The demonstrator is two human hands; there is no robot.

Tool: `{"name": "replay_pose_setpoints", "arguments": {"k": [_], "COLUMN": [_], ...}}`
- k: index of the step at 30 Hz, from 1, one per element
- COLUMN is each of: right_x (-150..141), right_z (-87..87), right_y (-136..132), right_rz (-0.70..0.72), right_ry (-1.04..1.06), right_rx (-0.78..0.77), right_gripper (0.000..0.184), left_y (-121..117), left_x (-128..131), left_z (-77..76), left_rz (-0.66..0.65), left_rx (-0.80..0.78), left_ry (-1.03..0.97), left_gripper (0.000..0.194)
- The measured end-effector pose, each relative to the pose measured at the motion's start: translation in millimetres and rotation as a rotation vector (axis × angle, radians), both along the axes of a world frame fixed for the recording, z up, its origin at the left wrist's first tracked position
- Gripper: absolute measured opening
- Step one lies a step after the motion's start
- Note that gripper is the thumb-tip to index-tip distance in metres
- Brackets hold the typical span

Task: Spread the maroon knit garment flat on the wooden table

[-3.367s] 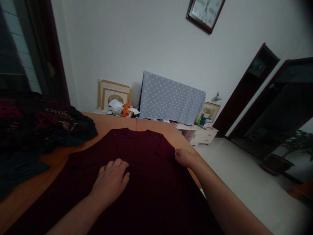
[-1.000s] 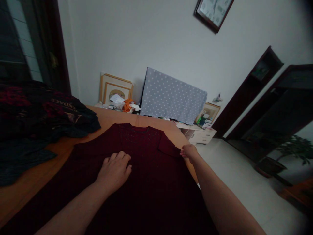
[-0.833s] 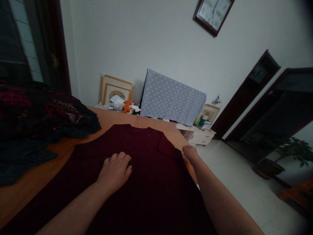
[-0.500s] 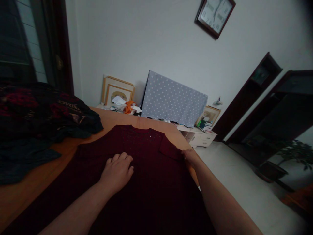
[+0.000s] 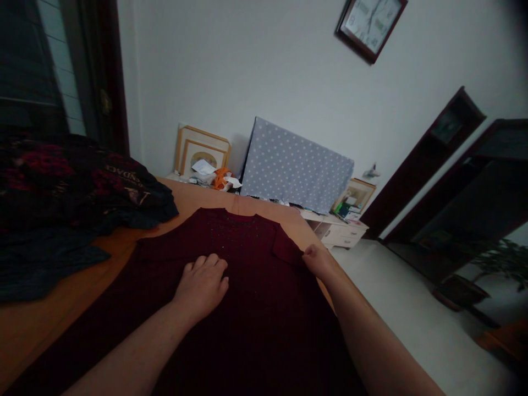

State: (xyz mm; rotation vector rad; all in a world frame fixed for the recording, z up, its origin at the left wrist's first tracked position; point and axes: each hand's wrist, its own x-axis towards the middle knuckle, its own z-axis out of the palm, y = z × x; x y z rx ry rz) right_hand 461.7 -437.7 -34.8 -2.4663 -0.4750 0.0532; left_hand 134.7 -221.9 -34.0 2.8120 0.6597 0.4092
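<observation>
A dark maroon short-sleeved top (image 5: pixel 256 297) lies spread out over the wooden table, its neckline towards the far edge and small sparkling dots below the collar. My left hand (image 5: pixel 203 283) rests palm down on the chest of the top, fingers loosely bent and thumb apart. At the right sleeve's edge, my right hand (image 5: pixel 317 260) pinches the cloth between thumb and fingers, beside the table's right edge. The lower part of the top runs out of view, partly behind my forearms.
Dark clothes with red flowers (image 5: pixel 74 187) lie heaped on the table (image 5: pixel 181 192) at left. Beyond stand framed pictures (image 5: pixel 185 151), a grey dotted cloth (image 5: pixel 297 165) over a flat panel and a white cabinet (image 5: pixel 344 234). A potted plant (image 5: pixel 464 289) stands on the floor at right.
The view has shifted slightly. My right hand, still on the sleeve's edge, has moved a little inward to the left. My left hand stays on the chest of the top.
</observation>
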Motion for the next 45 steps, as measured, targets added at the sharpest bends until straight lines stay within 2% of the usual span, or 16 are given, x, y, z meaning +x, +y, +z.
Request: {"name": "replay_pose_setpoints", "arguments": {"k": [5,10,15,18,20,24,27,29,31,35,39,45], "right_x": [-12,-30,-55,-72,-91,-154,-206,-232,-248,-255,-253,-254], "right_z": [-4.6,0.7,-2.1,0.8,5.3,6.9,-6.1,-18.5,-29.5,-39.6,-41.2,-41.4], "right_y": [-5,0,14,19,22,32,39,41,41,41,40,36], "right_rz": [0.086,0.121,0.327,0.331,0.355,0.55,0.701,0.703,0.678,0.64,0.633,0.655], "right_ry": [-0.077,-0.202,-0.23,-0.222,-0.238,-0.195,-0.157,-0.183,-0.204,-0.206,-0.224,-0.245], "right_rx": [-0.118,-0.134,-0.2,-0.277,-0.284,-0.191,-0.117,-0.086,-0.132,-0.238,-0.232,-0.213], "right_gripper": [0.009,0.001,0.01,0.011,0.015,0.022,0.027,0.034,0.04,0.047,0.047,0.044], "left_y": [0,-2,-5,-6,-6,-8,-8,-8,-7,-6,-4,8], "left_x": [0,-2,-6,-8,-9,-11,-14,-17,-19,-24,-25,-23], "left_z": [-0.3,0.1,2.6,4.8,6.0,7.5,7.4,6.3,4.1,-2.3,-7.6,-10.9], "left_rz": [-0.001,0.002,0.007,0.012,0.017,0.033,0.025,0.02,0.025,0.032,0.039,0.114], "left_rx": [-0.008,-0.002,0.0,-0.016,-0.032,-0.059,-0.094,-0.123,-0.149,-0.183,-0.232,-0.473], "left_ry": [-0.003,-0.014,-0.021,-0.006,0.007,0.029,0.021,0.008,-0.016,-0.074,-0.102,-0.312], "left_gripper": [0.032,0.031,0.029,0.028,0.029,0.032,0.033,0.034,0.034,0.035,0.036,0.034]}}
